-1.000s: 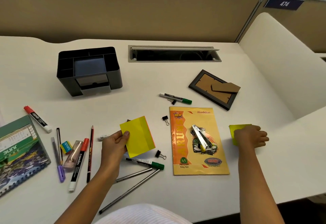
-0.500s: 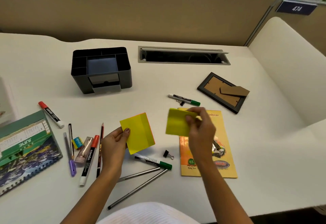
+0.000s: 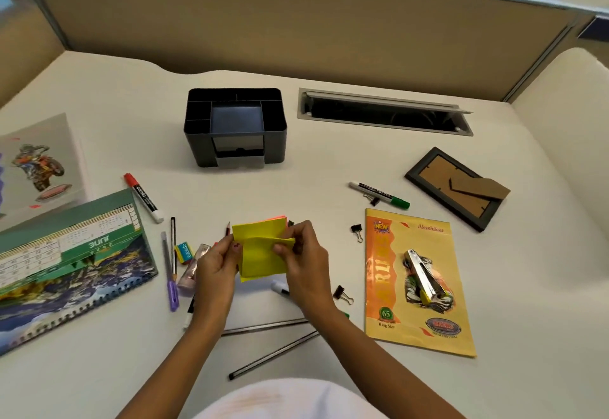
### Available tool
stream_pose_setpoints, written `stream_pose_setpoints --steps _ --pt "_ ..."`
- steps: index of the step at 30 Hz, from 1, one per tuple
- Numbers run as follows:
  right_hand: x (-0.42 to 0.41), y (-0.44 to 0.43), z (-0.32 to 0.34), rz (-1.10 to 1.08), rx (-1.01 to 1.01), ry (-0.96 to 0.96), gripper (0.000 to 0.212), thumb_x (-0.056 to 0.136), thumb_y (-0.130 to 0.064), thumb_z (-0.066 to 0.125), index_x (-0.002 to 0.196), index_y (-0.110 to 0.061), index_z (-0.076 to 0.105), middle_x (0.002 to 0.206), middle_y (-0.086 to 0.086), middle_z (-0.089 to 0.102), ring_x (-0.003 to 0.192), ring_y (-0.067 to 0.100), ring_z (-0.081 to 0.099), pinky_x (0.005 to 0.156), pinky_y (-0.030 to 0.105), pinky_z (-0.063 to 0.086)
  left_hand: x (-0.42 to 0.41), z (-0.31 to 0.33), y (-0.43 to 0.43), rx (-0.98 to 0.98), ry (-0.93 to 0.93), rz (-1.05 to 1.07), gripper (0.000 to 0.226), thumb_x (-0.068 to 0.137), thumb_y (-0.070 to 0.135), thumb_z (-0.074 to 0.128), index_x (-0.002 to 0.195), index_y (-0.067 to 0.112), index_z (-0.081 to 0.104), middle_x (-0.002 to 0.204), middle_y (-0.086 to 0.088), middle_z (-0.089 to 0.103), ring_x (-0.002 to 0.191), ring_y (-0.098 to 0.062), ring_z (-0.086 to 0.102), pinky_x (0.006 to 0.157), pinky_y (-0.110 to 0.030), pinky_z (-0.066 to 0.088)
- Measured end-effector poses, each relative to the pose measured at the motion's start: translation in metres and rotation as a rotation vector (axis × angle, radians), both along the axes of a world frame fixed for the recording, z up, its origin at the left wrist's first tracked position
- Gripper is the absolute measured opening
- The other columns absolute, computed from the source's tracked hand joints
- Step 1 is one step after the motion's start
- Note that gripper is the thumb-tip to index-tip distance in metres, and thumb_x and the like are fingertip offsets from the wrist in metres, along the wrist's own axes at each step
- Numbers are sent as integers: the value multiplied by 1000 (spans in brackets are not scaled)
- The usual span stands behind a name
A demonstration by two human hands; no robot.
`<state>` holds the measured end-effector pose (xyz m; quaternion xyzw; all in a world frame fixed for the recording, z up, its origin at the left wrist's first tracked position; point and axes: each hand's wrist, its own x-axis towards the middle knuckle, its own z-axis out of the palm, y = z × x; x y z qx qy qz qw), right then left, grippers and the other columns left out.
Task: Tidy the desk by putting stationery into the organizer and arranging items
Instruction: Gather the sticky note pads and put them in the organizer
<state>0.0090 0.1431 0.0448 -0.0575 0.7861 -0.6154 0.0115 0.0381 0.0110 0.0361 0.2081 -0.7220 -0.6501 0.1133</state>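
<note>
Both hands meet over the desk's middle on yellow sticky notes. My left hand grips the pad's left edge. My right hand pinches a second yellow note against the pad's top face. An orange edge shows at the pad's far side. The black organizer stands empty behind them, with several compartments and a small drawer. Loose stationery lies around: a red marker, a green marker, a purple pen, pencils, binder clips and a stapler.
A yellow notebook under the stapler lies right of my hands. A desk calendar and a motorbike picture are at the left, a photo frame face down at the right. A cable slot opens behind. Two grey pens lie near me.
My right hand picked the loose yellow note up from the desk's right side and brought it left onto the pad held by my left hand. The camera tilted down and left.
</note>
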Motion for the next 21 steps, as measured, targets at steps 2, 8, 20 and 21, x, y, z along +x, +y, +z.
stream_pose_setpoints --steps 2,8,20,21 --pt "-1 -4 -2 -7 20 68 37 85 3 62 83 -29 44 76 -10 54 69 6 52 61 15 41 3 -5 -7 -112 20 -7 31 96 17 44 123 11 58 106 -11 66 103 -27 60 88 -41 50" --pt "0 -11 -15 -4 27 96 44 83 1 68 90 -32 40 86 1 60 79 11 61 70 17 50 19 -14 -5 -258 -7 47 30 94 12 45 121 7 57 111 -14 58 107 -26 53 83 -26 42" --pt "-3 -10 -27 142 168 201 24 87 1 60 106 -14 56 93 -5 60 85 -5 54 74 11 47 22 -30 5 -233 -33 13 43 95 16 44 136 3 41 127 -8 54 118 -18 49 98 -29 39" --pt "-3 -10 -27 154 183 208 22 87 1 59 105 -12 56 93 -4 59 85 -6 53 73 9 45 22 -32 3 -267 -38 11 41 95 14 46 134 3 43 123 -10 56 116 -20 51 96 -30 41"
